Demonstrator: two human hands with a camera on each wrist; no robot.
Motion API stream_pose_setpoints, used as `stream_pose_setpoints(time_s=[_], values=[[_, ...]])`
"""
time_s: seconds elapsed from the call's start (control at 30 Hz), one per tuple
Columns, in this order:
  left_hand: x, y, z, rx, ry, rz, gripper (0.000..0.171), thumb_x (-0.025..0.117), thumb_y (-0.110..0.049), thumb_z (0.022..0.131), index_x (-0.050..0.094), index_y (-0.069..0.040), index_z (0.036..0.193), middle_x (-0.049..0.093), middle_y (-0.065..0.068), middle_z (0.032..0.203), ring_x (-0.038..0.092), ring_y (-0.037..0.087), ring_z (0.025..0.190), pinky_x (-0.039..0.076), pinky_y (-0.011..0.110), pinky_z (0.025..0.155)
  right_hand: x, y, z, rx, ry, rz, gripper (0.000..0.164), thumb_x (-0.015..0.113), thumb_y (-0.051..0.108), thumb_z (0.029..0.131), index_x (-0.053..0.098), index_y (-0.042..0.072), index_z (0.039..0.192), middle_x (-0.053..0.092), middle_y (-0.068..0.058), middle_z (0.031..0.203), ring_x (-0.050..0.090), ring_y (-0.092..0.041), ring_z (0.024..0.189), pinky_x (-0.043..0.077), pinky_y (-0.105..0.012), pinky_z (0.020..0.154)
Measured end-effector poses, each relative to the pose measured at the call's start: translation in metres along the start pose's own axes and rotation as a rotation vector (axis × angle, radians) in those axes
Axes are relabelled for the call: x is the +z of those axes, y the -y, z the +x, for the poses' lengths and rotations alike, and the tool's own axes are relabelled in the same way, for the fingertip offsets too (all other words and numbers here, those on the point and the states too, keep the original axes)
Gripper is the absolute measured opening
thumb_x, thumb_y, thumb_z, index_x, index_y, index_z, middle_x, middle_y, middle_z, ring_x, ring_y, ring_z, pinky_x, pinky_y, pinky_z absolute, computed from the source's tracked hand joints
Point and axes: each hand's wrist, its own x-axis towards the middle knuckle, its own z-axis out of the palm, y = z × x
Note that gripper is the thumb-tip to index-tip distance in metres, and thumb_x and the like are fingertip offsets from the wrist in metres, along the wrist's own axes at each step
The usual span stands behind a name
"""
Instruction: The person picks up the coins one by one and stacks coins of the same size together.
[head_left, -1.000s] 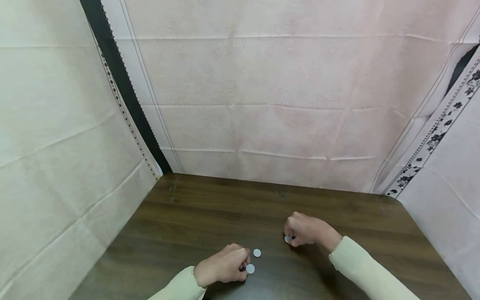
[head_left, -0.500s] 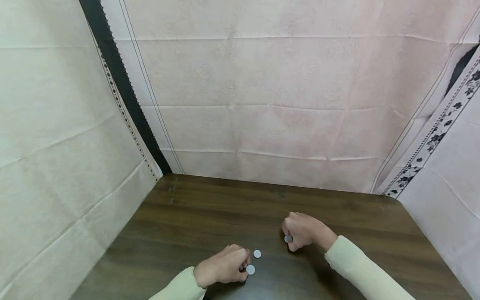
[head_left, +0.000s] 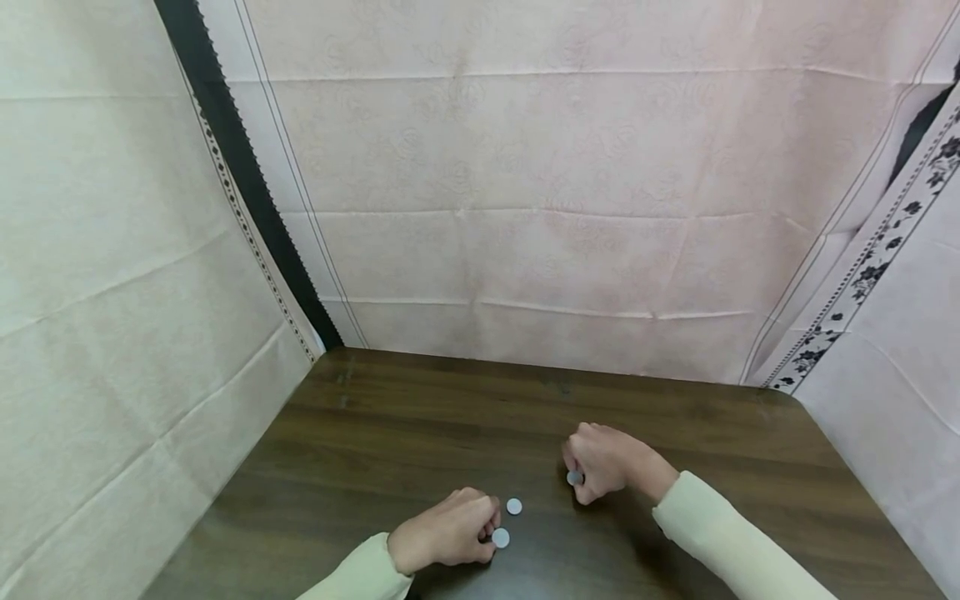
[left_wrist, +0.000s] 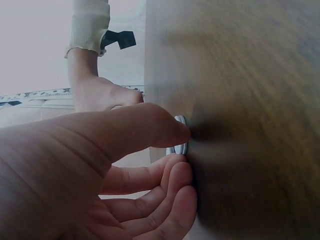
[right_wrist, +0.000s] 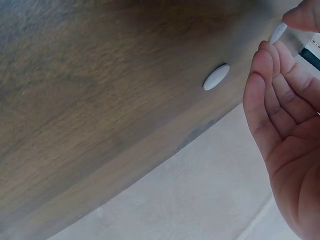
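Note:
Several small pale round discs are on or just above the brown table. My left hand is low over the table in the head view, thumb and fingers pinching a white disc. In the left wrist view, pale edges show between thumb and fingers; they look layered, but I cannot tell how many discs there are. Just beyond that hand, another disc lies flat. Farther right and back, my right hand grips a disc between thumb and fingertips. The right wrist view shows this gripped disc tilted.
The wooden table spreads around both hands, its far edge meeting a pale hanging cloth. More cloth hangs at the left, and a flower-bordered cloth at the right.
My right hand has shifted slightly left with its disc, and its thumb has dropped a little lower. The left hand and the loose disc stay practically where they were.

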Motion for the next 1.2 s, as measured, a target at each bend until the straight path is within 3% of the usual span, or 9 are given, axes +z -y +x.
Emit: stream_pose_setpoints(time_s=[0.33, 0.8, 0.97, 1.2], values=[[0.0, -0.002, -0.001, 0.01, -0.002, 0.009, 0.02, 0.083, -0.008, 0.081, 0.064, -0.013, 0.083, 0.059, -0.011, 0.073, 0.042, -0.008, 0.067, 0.037, 0.009, 0.06, 0.0, 0.012, -0.003, -0.091, -0.044, -0.027, 0.043, 0.078, 0.014, 0.071, 0.038, 0.024, 0.058, 0.018, 0.021, 0.055, 0.014, 0.006, 0.05, 0.015, -0.017, 0.048], [0.0, -0.001, -0.001, 0.014, -0.005, 0.017, 0.02, 0.082, -0.008, 0.08, 0.063, -0.014, 0.083, 0.059, -0.011, 0.073, 0.042, -0.008, 0.067, 0.036, 0.009, 0.06, 0.003, 0.03, -0.004, -0.093, 0.004, -0.022, 0.035, 0.078, 0.017, 0.074, 0.045, 0.021, 0.062, 0.023, 0.02, 0.056, 0.017, 0.004, 0.051, 0.016, -0.017, 0.049], [0.0, -0.001, 0.0, 0.013, -0.005, 0.019, 0.02, 0.082, -0.008, 0.08, 0.063, -0.014, 0.083, 0.059, -0.01, 0.072, 0.041, -0.007, 0.066, 0.036, 0.01, 0.059, 0.005, 0.037, -0.004, -0.119, -0.001, -0.048, 0.038, 0.077, 0.017, 0.072, 0.042, 0.02, 0.059, 0.017, 0.019, 0.054, 0.012, 0.004, 0.049, 0.013, -0.017, 0.049], [0.0, -0.001, 0.0, 0.014, -0.006, 0.022, 0.02, 0.083, -0.008, 0.08, 0.064, -0.014, 0.083, 0.059, -0.011, 0.072, 0.042, -0.008, 0.066, 0.036, 0.009, 0.06, 0.008, 0.046, -0.004, -0.134, 0.006, -0.062, 0.033, 0.079, 0.021, 0.073, 0.048, 0.021, 0.063, 0.017, 0.02, 0.054, 0.013, 0.005, 0.05, 0.015, -0.016, 0.048]])
